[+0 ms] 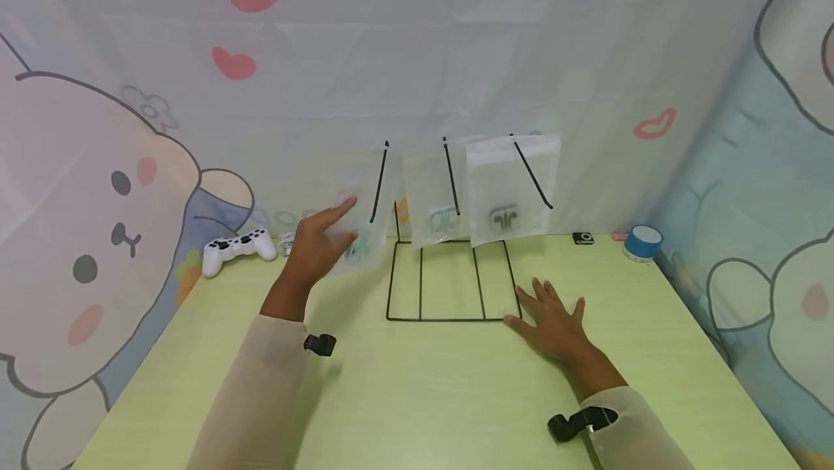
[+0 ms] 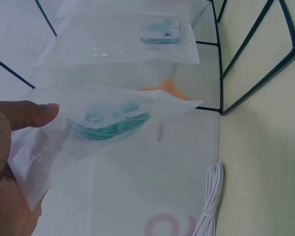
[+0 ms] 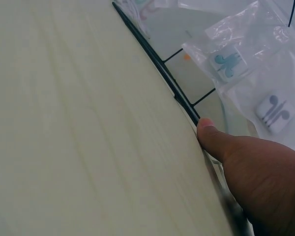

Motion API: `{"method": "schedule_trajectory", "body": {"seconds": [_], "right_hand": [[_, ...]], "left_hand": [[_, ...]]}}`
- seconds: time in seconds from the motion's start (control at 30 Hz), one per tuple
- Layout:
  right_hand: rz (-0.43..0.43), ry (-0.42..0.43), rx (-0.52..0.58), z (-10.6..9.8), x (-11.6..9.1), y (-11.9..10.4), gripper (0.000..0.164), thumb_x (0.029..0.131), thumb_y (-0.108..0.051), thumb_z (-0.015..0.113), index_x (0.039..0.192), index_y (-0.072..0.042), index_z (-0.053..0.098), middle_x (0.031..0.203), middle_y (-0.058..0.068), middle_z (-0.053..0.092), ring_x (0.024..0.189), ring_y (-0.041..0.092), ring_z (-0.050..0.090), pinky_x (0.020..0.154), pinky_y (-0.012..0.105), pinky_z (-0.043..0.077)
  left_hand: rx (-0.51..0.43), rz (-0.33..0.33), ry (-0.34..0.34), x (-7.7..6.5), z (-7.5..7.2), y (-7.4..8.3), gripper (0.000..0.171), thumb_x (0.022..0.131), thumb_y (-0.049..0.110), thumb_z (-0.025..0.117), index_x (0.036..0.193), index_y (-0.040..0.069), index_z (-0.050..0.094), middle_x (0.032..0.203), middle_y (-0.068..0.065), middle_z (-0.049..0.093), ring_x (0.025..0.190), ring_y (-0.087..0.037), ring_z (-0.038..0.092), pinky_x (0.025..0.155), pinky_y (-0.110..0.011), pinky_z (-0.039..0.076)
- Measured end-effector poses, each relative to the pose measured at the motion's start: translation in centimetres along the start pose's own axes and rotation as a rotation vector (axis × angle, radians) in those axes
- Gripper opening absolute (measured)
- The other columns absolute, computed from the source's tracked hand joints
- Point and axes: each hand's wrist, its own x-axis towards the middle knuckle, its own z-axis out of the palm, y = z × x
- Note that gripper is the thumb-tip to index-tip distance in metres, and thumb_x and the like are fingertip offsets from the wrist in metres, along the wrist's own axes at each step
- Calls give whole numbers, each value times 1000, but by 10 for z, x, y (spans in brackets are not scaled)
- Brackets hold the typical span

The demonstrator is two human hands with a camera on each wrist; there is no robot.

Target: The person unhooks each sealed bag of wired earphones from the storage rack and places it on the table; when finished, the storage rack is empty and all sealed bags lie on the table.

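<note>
A black wire display rack (image 1: pixel 454 320) stands on the table, with frosted plastic bags hanging from its prongs. At the left bag (image 1: pixel 371 256), which shows something teal inside, is my left hand (image 1: pixel 313 245). Its thumb and index finger are apart, and the bag's side edge lies between thumb and fingers in the left wrist view. The middle bag (image 1: pixel 423 173) and the right bag (image 1: pixel 489 173) each show earphones in a small case, teal and grey. My right hand (image 1: pixel 552 321) rests with spread fingers at the rack base's right front corner, its thumb (image 3: pixel 211 132) touching the base wire.
A white game controller (image 1: pixel 237 247) and a bundled white cable (image 2: pixel 211 199) lie at the back left. To the back right are a small black device (image 1: pixel 583 238), a pink item (image 1: pixel 618 237) and a blue-and-white round container (image 1: pixel 643 242). A printed cloth hangs behind.
</note>
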Motion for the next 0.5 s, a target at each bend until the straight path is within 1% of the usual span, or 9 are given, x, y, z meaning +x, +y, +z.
{"method": "schedule_trajectory", "body": {"seconds": [0.07,0.2,0.3,0.5], "right_hand": [[0,2,-1,0,0,0,82,107,-67,54,171,-18,39,181,24,20,169,50,12,116,93,-11],[2,3,-1,0,1,1,82,107,-68,54,171,-19,39,181,23,20,169,50,12,116,93,-11],[0,3,-1,0,1,2,83,107,-69,53,171,-19,39,181,24,20,169,51,12,116,93,-11],[1,1,-1,1,1,2,84,106,-69,53,171,-18,39,181,24,20,169,50,12,116,93,-11]], "left_hand": [[2,12,11,-2,1,3,65,99,-2,77,159,14,58,162,-18,57,158,-49,44,120,-65,46],[11,21,14,-6,0,7,67,98,-3,77,159,16,58,161,-16,58,157,-49,45,118,-65,48],[17,10,12,-9,-2,10,68,97,-3,78,159,18,58,161,-15,59,156,-48,47,122,-66,45],[15,-36,-19,-15,-10,15,73,96,-1,79,161,24,56,163,-15,57,156,-45,48,116,-65,50]]}}
